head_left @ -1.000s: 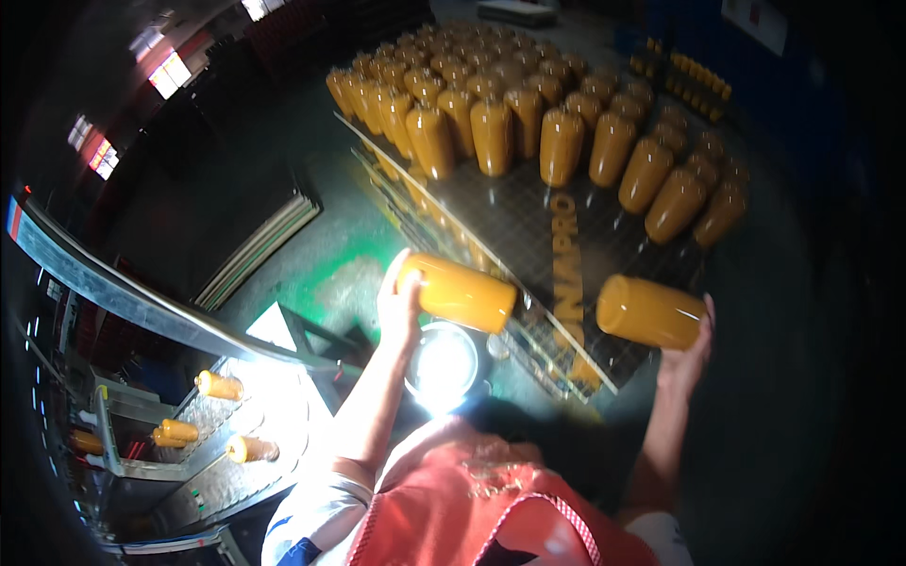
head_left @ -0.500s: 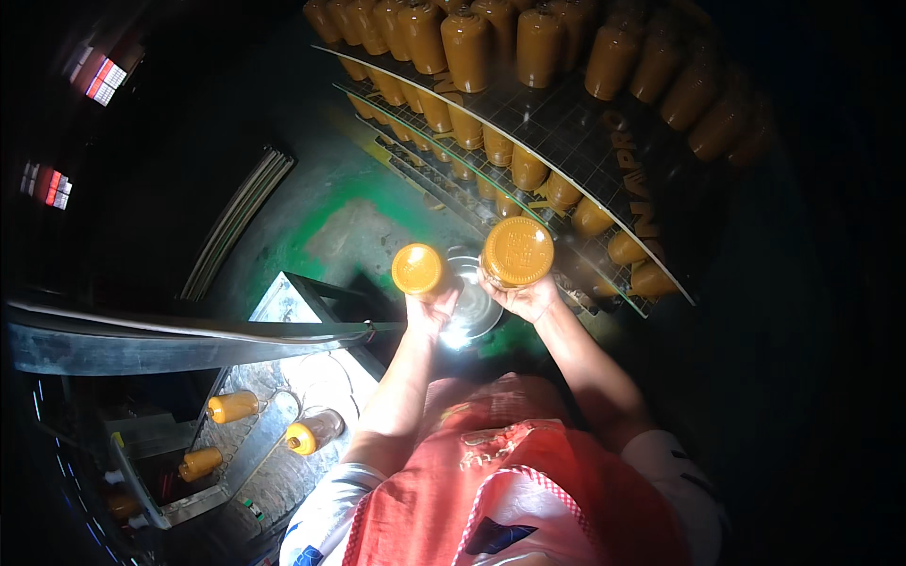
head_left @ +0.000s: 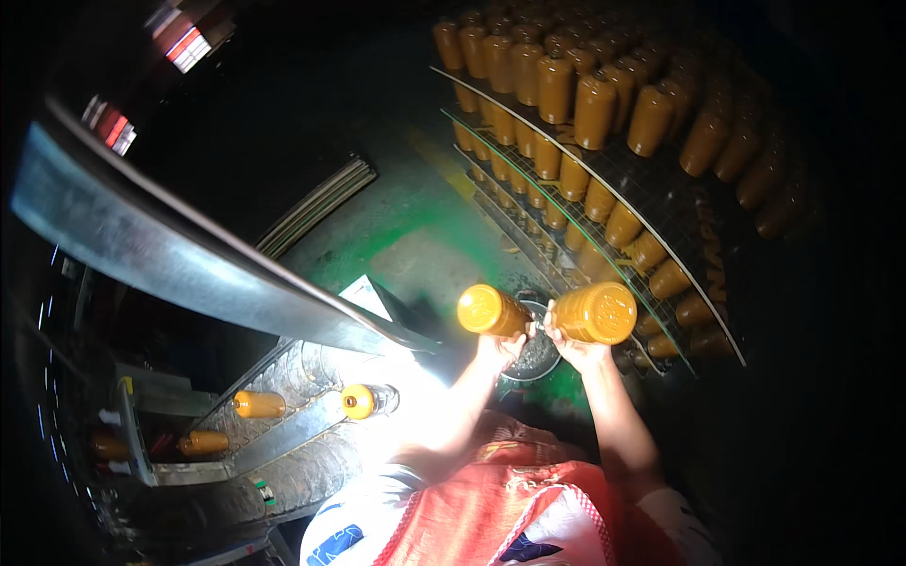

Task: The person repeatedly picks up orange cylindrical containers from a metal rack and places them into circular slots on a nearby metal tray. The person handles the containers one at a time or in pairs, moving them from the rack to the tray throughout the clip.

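My left hand (head_left: pixel 503 347) is closed around the neck end of an orange-brown glossy bottle (head_left: pixel 488 310). Its round base points up and to the left. A larger bottle (head_left: pixel 601 312) of the same colour is gripped near its neck by my right hand (head_left: pixel 578 346). That one leans to the right, and its base carries raised marks. The two necks come close together between my hands; whether they touch I cannot tell. Below them is a round bucket-like container (head_left: pixel 536 368) with a dark, speckled inside, partly covered by my hands.
Stacked boards (head_left: pixel 613 189) with rows of orange-brown bottles rise at the far right. On the left, a conveyor (head_left: pixel 288 429) carries several bottles, one partly clear (head_left: pixel 370 401). A curved metal beam (head_left: pixel 189 250) crosses above it. Long strips (head_left: pixel 316 206) lie on the floor.
The view has turned, and the surroundings sit further right. Both bottles have tipped outward, showing more of their sides, with their necks brought toward each other. Both hands keep their hold.
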